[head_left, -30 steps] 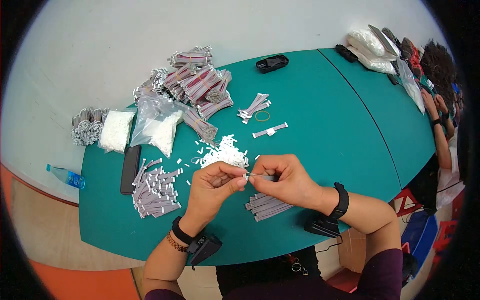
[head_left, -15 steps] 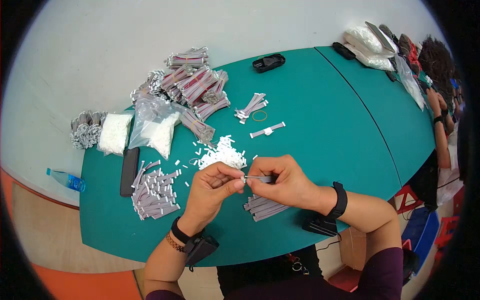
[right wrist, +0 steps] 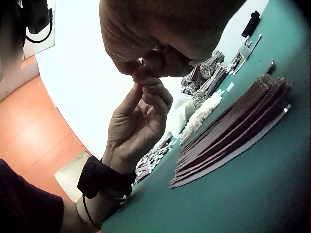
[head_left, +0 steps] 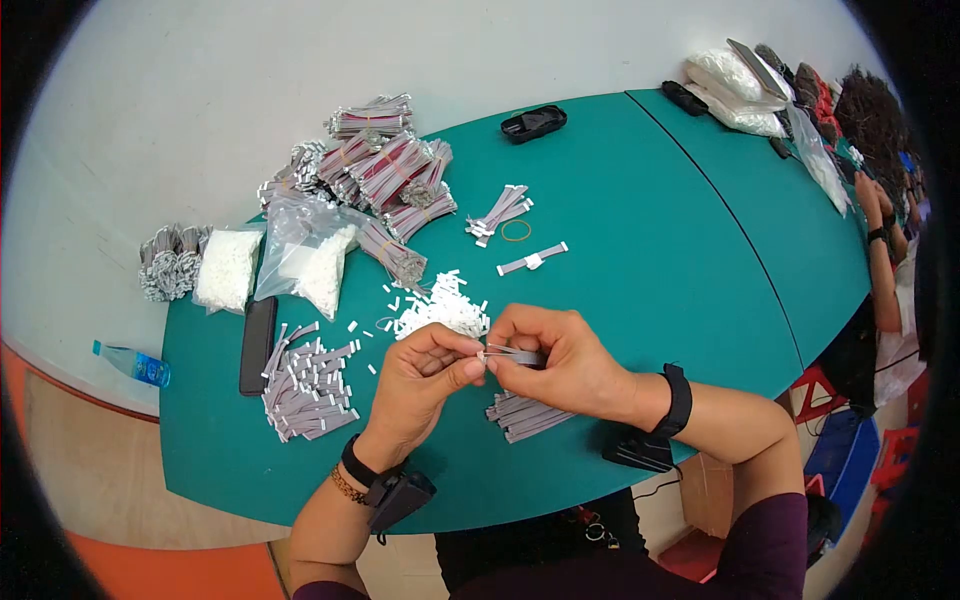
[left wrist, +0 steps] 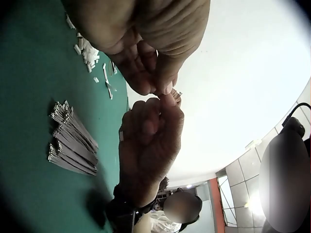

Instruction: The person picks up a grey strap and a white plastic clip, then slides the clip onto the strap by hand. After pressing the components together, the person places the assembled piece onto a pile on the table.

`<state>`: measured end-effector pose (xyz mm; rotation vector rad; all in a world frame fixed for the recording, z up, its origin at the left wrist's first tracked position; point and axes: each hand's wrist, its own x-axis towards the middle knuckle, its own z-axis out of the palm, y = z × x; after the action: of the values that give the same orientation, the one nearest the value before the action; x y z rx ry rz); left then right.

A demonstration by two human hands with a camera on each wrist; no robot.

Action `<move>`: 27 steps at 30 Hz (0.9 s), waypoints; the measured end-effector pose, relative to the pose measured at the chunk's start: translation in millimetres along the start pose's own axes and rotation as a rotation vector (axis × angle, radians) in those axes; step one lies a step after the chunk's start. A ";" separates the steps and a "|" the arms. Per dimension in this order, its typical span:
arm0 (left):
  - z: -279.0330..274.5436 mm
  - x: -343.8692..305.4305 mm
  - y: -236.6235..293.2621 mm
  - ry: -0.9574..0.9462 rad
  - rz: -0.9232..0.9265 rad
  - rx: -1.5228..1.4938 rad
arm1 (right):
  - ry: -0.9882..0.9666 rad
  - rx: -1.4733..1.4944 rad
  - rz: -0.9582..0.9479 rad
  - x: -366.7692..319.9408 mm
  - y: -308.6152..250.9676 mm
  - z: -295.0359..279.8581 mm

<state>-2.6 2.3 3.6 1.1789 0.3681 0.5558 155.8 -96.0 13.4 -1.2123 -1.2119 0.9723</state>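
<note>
Over the front of the green table, my two hands meet fingertip to fingertip. The left hand [head_left: 420, 378] pinches a small white connector [head_left: 482, 357] between thumb and forefinger. A short grey ribbon cable [head_left: 524, 357] leads from there into the right hand [head_left: 565, 362], whose thumb and curled fingers grip it. Fingers hide most of the joint in both wrist views. Below the right hand lies a stack of grey ribbon cables [right wrist: 228, 133]. Beyond the left hand spreads a heap of loose white connectors [head_left: 445, 306], and to its left a pile of cables with white ends [head_left: 308, 388].
Bundled cables [head_left: 395, 172] and bags of white pieces [head_left: 228, 272] line the back left. A black flat case [head_left: 258, 345] lies at the left. Farther back are a single cable [head_left: 533, 262], a rubber band [head_left: 516, 231] and a black pouch [head_left: 534, 123]. Another person sits far right.
Both hands stay together at nearly the same spot. The fingers shift slightly around the connector, and more of the grey cable shows between the right fingers. The head view has shifted a little.
</note>
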 end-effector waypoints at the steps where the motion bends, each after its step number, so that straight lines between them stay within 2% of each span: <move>1: 0.0 -0.1 0.2 -0.002 -0.003 -0.005 | -0.003 0.005 -0.009 0.0 0.4 0.1; 7: -2.3 -0.1 0.6 -0.011 -0.020 0.009 | -0.036 0.157 0.037 -0.3 0.4 1.7; 17: -1.9 -0.8 5.1 -0.004 0.066 0.160 | -0.053 0.122 0.083 -1.2 -5.5 -0.7; 27: -3.0 -0.9 -0.6 -0.006 -0.033 0.035 | -0.090 0.135 0.031 -0.9 -0.1 -1.2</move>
<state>-4.8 4.0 2.0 1.2064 0.3924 0.5187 156.9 -97.1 13.5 -1.0939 -1.1807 1.1244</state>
